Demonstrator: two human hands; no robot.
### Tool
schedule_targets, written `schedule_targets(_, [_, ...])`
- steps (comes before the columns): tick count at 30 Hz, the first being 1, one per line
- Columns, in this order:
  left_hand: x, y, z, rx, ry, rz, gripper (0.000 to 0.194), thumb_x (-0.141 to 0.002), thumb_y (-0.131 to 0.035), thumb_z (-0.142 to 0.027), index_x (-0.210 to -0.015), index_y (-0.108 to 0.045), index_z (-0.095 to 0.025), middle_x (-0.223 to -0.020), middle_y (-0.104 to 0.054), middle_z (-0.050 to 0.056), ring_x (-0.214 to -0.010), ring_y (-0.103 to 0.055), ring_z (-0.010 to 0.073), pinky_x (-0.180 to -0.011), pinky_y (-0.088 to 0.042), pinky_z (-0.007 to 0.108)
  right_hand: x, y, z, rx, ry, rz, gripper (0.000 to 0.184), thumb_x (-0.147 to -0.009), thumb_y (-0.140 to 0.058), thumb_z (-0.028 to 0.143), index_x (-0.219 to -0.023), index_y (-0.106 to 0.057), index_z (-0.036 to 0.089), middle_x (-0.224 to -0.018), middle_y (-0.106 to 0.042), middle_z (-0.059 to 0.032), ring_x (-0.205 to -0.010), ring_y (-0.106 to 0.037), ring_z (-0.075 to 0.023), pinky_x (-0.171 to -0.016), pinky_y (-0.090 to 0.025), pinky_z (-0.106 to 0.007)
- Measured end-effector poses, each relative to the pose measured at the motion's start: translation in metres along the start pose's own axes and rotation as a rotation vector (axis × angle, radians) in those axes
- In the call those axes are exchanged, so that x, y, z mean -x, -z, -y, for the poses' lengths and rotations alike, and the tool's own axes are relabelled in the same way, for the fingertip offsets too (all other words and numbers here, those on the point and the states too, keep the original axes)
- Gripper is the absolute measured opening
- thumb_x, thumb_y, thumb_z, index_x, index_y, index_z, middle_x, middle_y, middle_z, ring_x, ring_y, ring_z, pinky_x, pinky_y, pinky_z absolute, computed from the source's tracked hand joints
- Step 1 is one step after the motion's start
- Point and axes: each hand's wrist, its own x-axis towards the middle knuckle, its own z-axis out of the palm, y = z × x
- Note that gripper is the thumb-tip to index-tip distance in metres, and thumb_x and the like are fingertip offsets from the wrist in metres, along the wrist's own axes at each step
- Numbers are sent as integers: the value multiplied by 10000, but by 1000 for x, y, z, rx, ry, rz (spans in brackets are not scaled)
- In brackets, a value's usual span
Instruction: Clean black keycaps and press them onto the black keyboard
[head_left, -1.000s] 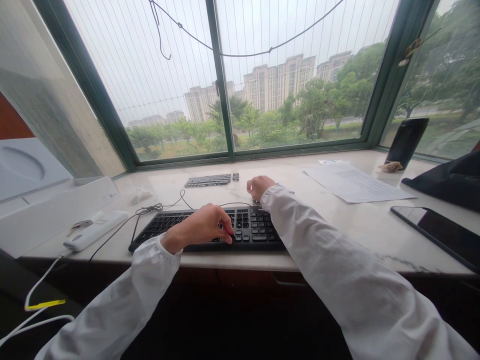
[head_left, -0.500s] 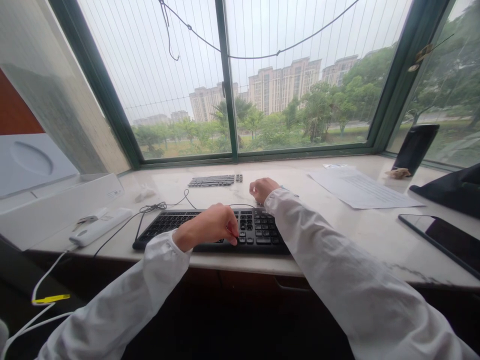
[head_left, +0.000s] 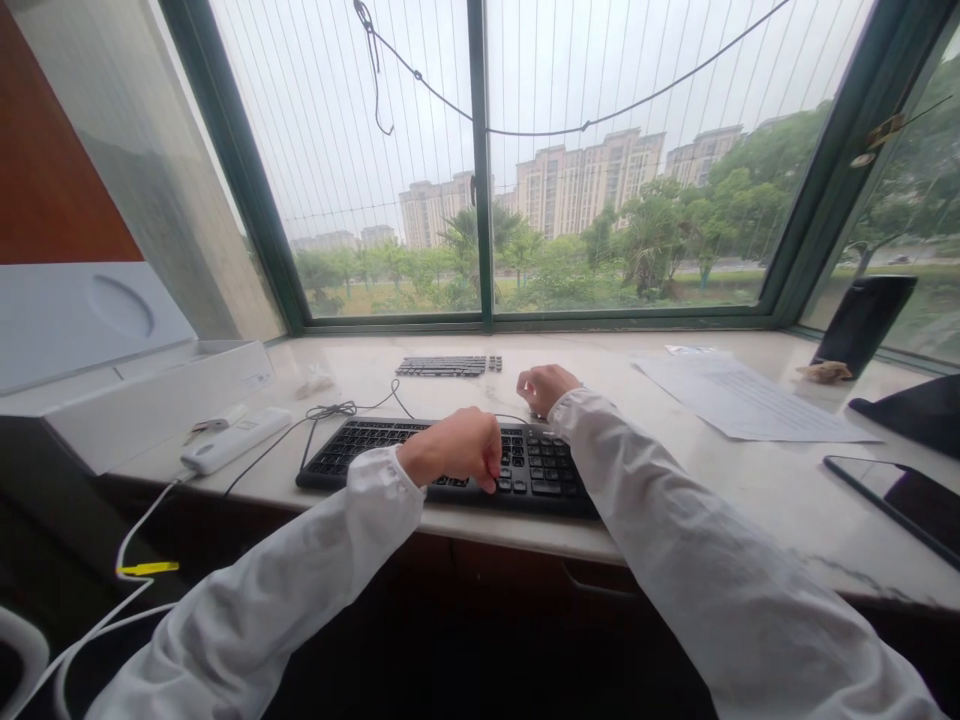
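Note:
A black keyboard (head_left: 551, 470) lies along the front edge of the pale marble sill. Its left part looks stripped of keycaps, while the number pad on the right has its keys. Over the middle of it is my left hand (head_left: 461, 447), closed with the fingers curled down near the arrow keys; whatever they grip is hidden. Just behind the keyboard's right half, my right hand (head_left: 547, 388) is closed low at the sill, its fingertips' contents too small to make out. Loose keycaps (head_left: 442, 366) lie in neat rows farther back, left of my right hand.
On the left stand a white power strip (head_left: 236, 440) and an open white box (head_left: 165, 400). A black cable (head_left: 330, 410) lies bundled behind the keyboard. Printed paper (head_left: 750, 400), a phone (head_left: 900, 500) and a dark upright object (head_left: 866, 325) are on the right. Windows rise behind.
The camera view has shifted, so everything sits farther right in the picture. Both hands stay closed at about the same places by the keyboard.

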Motion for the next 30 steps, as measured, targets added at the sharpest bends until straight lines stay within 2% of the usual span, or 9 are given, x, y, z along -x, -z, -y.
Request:
schedule_targets(9, [-3,-1,1,20,12,18,156,-535,-842,-169,-665,-770,-213,-644,-724,-6,-591,-647,145,-605,-481,233,2,1,3,-20,-3,-8,222,-870,-531,285,-927,-740,237,-932,-741,-29,-834,-654,-171,-756,-446,-258])
schedule_targets(18, [-6,2,3,93,38,84,142,-539,-832,-175,-664,-770,-206,-640,-716,-6,-554,-620,128,-499,-453,207,3,1,4,-17,-2,-10,218,-868,-531,277,-922,-739,238,-921,-744,-26,-828,-658,-174,-752,-453,-264])
schedule_targets(21, [2,-3,7,151,34,32,172,-548,-835,-226,-710,-782,-204,-647,-715,-4,-533,-600,112,-463,-426,189,3,2,1,-11,-4,-1,219,-871,-530,271,-927,-739,233,-928,-745,-30,-826,-659,-172,-751,-456,-262])
schedule_targets(26, [28,-10,10,297,138,-125,223,-617,-803,-307,-803,-792,-186,-695,-732,15,-512,-574,98,-428,-401,178,5,8,-2,14,-27,6,226,-881,-523,243,-934,-742,224,-943,-747,-39,-812,-662,-168,-743,-468,-259])
schedule_targets(30, [40,-14,6,326,110,-254,172,-732,-700,-290,-829,-788,-178,-756,-747,21,-558,-616,115,-470,-432,191,6,12,-2,19,-26,2,227,-883,-524,231,-937,-743,206,-941,-749,-50,-785,-662,-166,-725,-478,-258])
